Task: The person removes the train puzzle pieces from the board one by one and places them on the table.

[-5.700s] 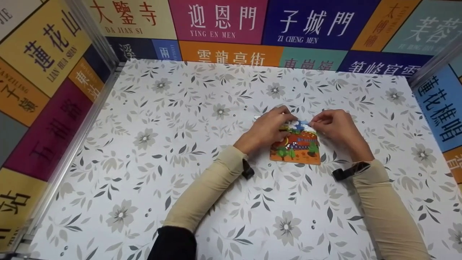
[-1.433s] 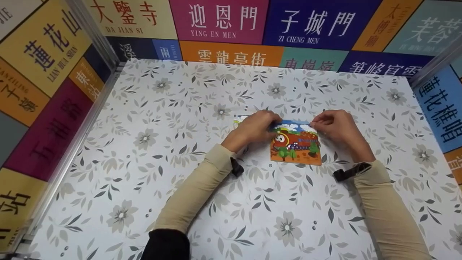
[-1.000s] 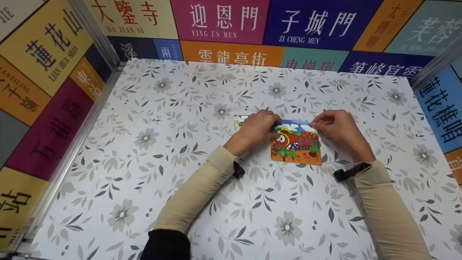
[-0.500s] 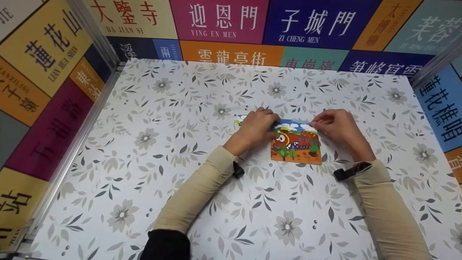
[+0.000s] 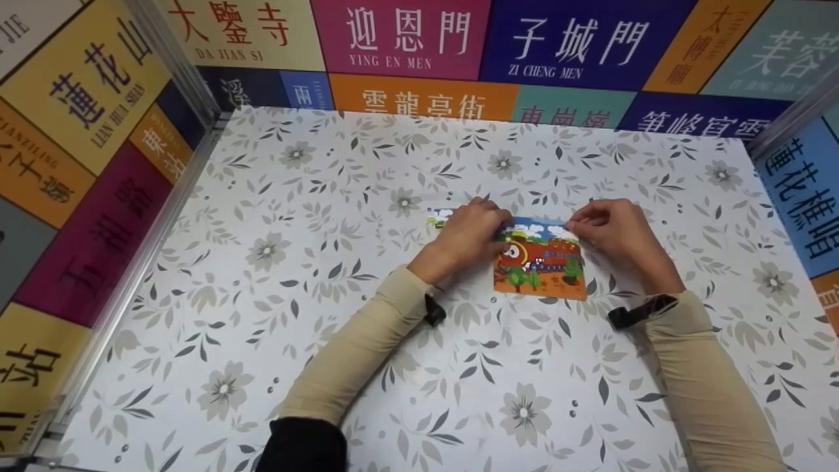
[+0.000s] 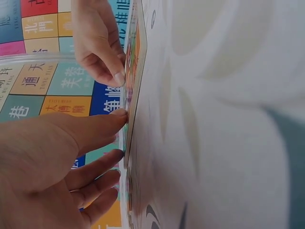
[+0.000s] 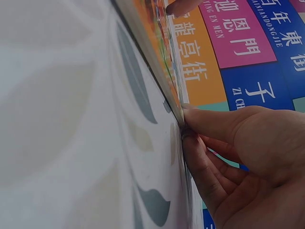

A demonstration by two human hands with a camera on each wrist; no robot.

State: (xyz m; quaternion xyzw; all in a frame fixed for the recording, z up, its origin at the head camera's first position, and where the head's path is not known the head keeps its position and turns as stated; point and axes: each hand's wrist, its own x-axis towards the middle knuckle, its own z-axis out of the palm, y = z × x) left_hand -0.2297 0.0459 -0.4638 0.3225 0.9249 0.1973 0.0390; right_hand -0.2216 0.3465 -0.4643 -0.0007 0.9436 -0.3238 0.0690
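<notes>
A square puzzle board with a red cartoon train, trees, sky and clouds lies flat on the patterned tabletop. My left hand rests at its upper left edge. In the left wrist view, the left thumb and index fingertip touch the board, with the other fingers spread below. At the upper right corner, my right hand pinches the board between thumb and index finger, clearer in the right wrist view. Left of my left hand, a small strip with cloud and green print sticks out; the hand hides the rest.
A white tabletop with grey leaves and flowers spreads around both hands. Colourful panels with Chinese lettering rise at the back and both sides. Each wrist carries a black camera strap.
Compared with several seconds ago, my left hand has shifted left, uncovering the train's face, and the printed strip shows further left. Over the last second both hands stay nearly still.
</notes>
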